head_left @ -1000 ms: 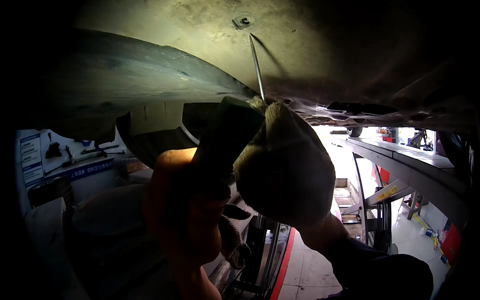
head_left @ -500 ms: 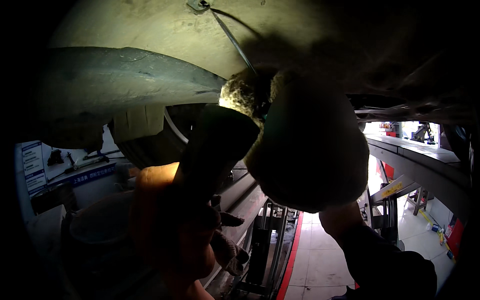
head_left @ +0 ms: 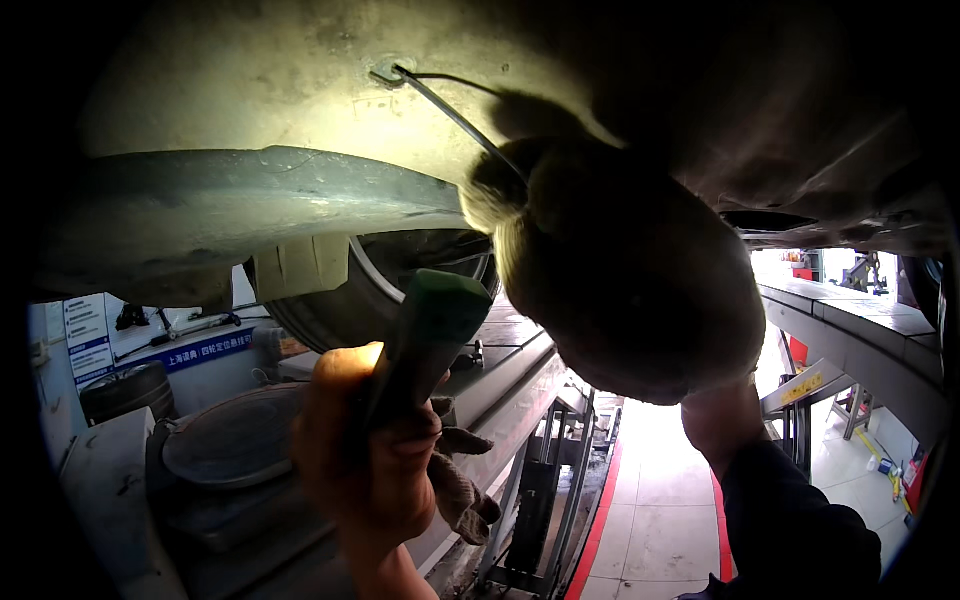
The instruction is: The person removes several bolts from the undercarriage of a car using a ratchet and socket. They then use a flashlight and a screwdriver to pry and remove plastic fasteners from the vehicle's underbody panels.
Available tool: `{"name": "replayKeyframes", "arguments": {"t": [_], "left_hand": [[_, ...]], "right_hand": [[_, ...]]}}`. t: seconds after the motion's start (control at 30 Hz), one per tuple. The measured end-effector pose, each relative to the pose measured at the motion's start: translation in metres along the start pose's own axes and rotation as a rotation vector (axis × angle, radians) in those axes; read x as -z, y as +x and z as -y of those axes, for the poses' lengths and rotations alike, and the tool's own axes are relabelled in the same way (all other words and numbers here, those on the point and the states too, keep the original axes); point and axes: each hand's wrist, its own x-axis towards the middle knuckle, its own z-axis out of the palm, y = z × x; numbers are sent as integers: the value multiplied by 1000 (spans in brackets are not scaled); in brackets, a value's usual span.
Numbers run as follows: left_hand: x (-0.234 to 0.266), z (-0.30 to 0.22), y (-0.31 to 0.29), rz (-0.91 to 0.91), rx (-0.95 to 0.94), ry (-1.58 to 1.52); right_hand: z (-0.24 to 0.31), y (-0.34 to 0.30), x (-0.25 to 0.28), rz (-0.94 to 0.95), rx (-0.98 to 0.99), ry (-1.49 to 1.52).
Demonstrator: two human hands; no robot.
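Note:
My left hand (head_left: pixel 365 440) is bare and wrapped round a dark green handheld work light (head_left: pixel 440 305), which points up. An empty fabric glove (head_left: pixel 465 495) hangs at the same hand, its fingers loose. My right hand (head_left: pixel 630 270) wears a thick pale glove, mostly in shadow, and is closed on a thin metal rod (head_left: pixel 450 115). The rod's handle end is hidden inside the glove. Its far tip meets a small fastener (head_left: pixel 383 80) in the lit underbody panel (head_left: pixel 250 90) overhead.
A dark curved trim edge (head_left: pixel 270 190) runs below the panel, with a wheel (head_left: pixel 375 275) behind it. Lift rails (head_left: pixel 840 315) flank a tiled floor strip (head_left: pixel 650 480) with red borders. At left stand a round turntable plate (head_left: pixel 235 440) and a tyre (head_left: pixel 128 392).
The view has shifted, so panel and fastener sit lower. Light that fell on the right glove's fingers now spreads over the panel around the fastener. The work light appears lower, farther from the right glove.

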Motion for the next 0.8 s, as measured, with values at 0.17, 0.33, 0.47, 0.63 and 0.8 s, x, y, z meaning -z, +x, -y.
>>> {"name": "replayKeyframes", "arguments": {"t": [0.17,0.33,0.47,0.63,0.8], "left_hand": [[-24,13,-5,-51,63,-281],[-2,3,3,-31,19,-52],[-5,6,1,-33,40,-99],[-11,5,3,-42,35,-97],[0,8,-1,-19,62,-185]], "right_hand": [[35,24,23,120,-360,-97],[56,25,13,18,-899,339],[61,25,13,-10,-979,414],[43,2,2,-69,-569,-52],[57,11,-3,-78,-610,-13]]}}
